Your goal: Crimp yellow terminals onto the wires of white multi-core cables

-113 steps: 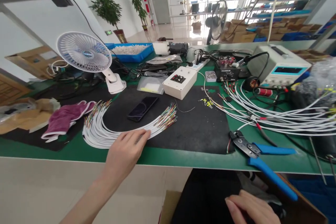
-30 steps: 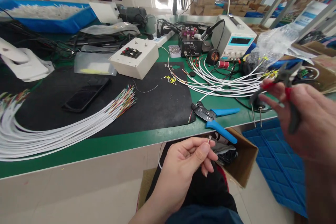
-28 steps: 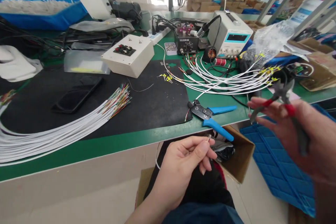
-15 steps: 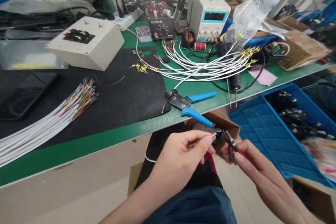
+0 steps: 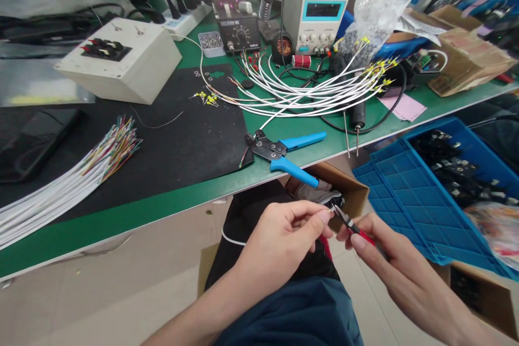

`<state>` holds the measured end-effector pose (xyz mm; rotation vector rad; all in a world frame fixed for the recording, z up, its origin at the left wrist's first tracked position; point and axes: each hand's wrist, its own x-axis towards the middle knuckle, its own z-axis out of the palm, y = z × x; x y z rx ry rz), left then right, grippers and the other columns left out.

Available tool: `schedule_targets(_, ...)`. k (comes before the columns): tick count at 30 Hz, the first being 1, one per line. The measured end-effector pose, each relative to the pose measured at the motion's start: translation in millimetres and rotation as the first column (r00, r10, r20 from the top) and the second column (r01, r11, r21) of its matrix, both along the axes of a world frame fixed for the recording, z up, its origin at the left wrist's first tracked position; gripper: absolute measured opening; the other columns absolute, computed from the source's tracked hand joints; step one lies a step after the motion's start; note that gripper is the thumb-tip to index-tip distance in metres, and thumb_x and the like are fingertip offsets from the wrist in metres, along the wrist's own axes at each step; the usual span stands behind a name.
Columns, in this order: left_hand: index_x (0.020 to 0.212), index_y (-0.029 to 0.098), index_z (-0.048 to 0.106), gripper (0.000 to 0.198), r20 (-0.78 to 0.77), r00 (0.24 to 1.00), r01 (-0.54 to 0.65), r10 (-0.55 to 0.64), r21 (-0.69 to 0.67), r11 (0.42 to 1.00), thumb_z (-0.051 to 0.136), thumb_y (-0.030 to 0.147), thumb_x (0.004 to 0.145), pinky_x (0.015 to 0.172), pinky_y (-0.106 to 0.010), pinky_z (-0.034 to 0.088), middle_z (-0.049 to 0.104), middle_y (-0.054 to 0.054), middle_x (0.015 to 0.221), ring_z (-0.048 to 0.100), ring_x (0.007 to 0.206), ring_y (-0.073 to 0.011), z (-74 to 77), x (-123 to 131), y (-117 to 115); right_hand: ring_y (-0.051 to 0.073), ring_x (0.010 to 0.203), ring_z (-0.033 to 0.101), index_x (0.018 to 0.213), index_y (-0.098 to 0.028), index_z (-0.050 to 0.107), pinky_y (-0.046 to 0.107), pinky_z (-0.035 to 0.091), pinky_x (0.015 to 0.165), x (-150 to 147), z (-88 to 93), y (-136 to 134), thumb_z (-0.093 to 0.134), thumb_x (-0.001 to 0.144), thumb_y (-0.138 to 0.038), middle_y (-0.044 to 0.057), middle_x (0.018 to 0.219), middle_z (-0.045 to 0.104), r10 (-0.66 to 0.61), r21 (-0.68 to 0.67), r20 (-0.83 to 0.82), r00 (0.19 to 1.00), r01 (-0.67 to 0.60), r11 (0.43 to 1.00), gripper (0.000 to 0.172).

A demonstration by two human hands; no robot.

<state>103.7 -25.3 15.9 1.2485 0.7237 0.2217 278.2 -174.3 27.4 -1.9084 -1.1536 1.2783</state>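
Observation:
My left hand (image 5: pixel 290 240) is closed in a pinch above my lap, with a small wire end (image 5: pixel 332 209) poking out past the thumb and forefinger. A white cable (image 5: pixel 232 240) curves across the dark cloth and passes out of sight behind this hand. In my right hand (image 5: pixel 377 240) are small red-handled pliers (image 5: pixel 362 233), their pointed jaws right at the wire end. Whether the jaws grip it is too small to tell. Just above, a crimping tool (image 5: pixel 271 149) with blue handles lies at the table's front edge, its handles sticking out over it.
White cables (image 5: pixel 300 98) with yellow tips lie across the green table (image 5: pixel 190 193). A bundle of cables (image 5: pixel 81 181) rests on the black mat (image 5: pixel 182 143) at left. Behind stand a soldering station (image 5: pixel 239 32) and power supply (image 5: pixel 314 11). A blue crate (image 5: pixel 399 192) stands at right.
The pliers have moved left and turned, so their jaws now meet the small wire end. My left hand has stayed nearly still. The view has shifted slightly.

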Motion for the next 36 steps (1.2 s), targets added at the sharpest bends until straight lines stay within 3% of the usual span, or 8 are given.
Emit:
schedule_targets(15, 0.087, 0.014, 0.078, 0.031, -0.008, 0.996, 0.085, -0.086, -0.043, 0.995, 0.065, 0.039, 0.1, 0.056, -0.019, 0.04, 0.075, -0.003, 0.081, 0.053, 0.059, -0.0088, -8.9, 9, 3, 0.014, 0.073, 0.046, 0.094, -0.026, 0.056, 0.025, 0.036, 0.066, 9, -7.1, -5, 0.046, 0.111, -0.047, -0.005, 0.08, 0.053, 0.021, 0.035, 0.125, 0.992, -0.026, 0.999, 0.029)
schedule_targets(20, 0.088, 0.014, 0.079, 0.033, -0.022, 0.99, 0.135, -0.136, -0.052, 0.99, 0.065, 0.042, 0.098, 0.055, -0.021, 0.037, 0.073, -0.003, 0.076, 0.051, 0.058, -0.0098, -17.8, 17, 7, 0.014, 0.071, 0.045, 0.092, -0.025, 0.054, 0.026, 0.036, 0.066, 13, -18.5, -12, 0.045, 0.111, -0.05, -0.005, 0.079, 0.053, 0.009, 0.028, 0.161, 0.987, -0.014, 1.0, 0.032)
schedule_targets(24, 0.081, 0.014, 0.079, 0.034, 0.015, 0.981, 0.196, -0.196, -0.129, 0.972, 0.067, 0.043, 0.095, 0.055, -0.023, 0.035, 0.067, -0.002, 0.067, 0.048, 0.058, -0.0101, -45.6, 35, 8, 0.014, 0.065, 0.042, 0.086, -0.024, 0.051, 0.028, 0.033, 0.061, 25, -48.8, -20, 0.041, 0.11, -0.056, -0.005, 0.071, 0.049, -0.022, -0.014, 0.228, 0.973, 0.026, 1.0, 0.041)
schedule_targets(30, 0.079, 0.01, 0.076, 0.02, -0.04, 0.975, 0.2, -0.217, -0.262, 0.944, 0.071, 0.027, 0.089, 0.053, -0.023, 0.035, 0.072, -0.006, 0.075, 0.049, 0.054, -0.0078, -121.3, 76, 4, 0.015, 0.06, 0.051, 0.079, -0.024, 0.048, 0.028, 0.034, 0.056, 48, -121.7, -28, 0.038, 0.108, -0.06, -0.004, 0.065, 0.055, -0.036, -0.062, 0.325, 0.945, 0.059, 0.996, 0.048)
schedule_targets(32, 0.082, 0.01, 0.074, 0.019, -0.064, 0.973, 0.195, -0.223, -0.294, 0.936, 0.073, 0.027, 0.09, 0.052, -0.022, 0.036, 0.071, -0.004, 0.074, 0.05, 0.053, -0.0077, -139.9, 84, 3, 0.016, 0.057, 0.054, 0.077, -0.024, 0.048, 0.028, 0.035, 0.055, 53, -140.3, -30, 0.037, 0.109, -0.058, -0.003, 0.061, 0.057, -0.022, -0.083, 0.363, 0.932, 0.056, 0.995, 0.047)
schedule_targets(34, 0.085, 0.01, 0.073, 0.02, -0.068, 0.974, 0.183, -0.214, -0.309, 0.933, 0.073, 0.029, 0.092, 0.051, -0.021, 0.037, 0.071, -0.003, 0.076, 0.051, 0.053, -0.0078, -147.7, 85, 3, 0.018, 0.056, 0.056, 0.076, -0.025, 0.048, 0.029, 0.034, 0.054, 55, -151.7, -33, 0.039, 0.108, -0.055, -0.003, 0.059, 0.057, -0.01, -0.088, 0.42, 0.907, 0.052, 0.995, 0.045)
schedule_targets(36, 0.088, 0.01, 0.074, 0.022, -0.055, 0.981, 0.161, -0.186, -0.302, 0.94, 0.072, 0.031, 0.093, 0.052, -0.021, 0.038, 0.073, -0.005, 0.08, 0.053, 0.055, -0.0077, -143.4, 78, 4, 0.021, 0.06, 0.059, 0.076, -0.025, 0.049, 0.031, 0.035, 0.056, 55, -154.3, -34, 0.045, 0.106, -0.053, -0.001, 0.062, 0.058, -0.012, -0.063, 0.496, 0.868, 0.05, 0.997, 0.041)
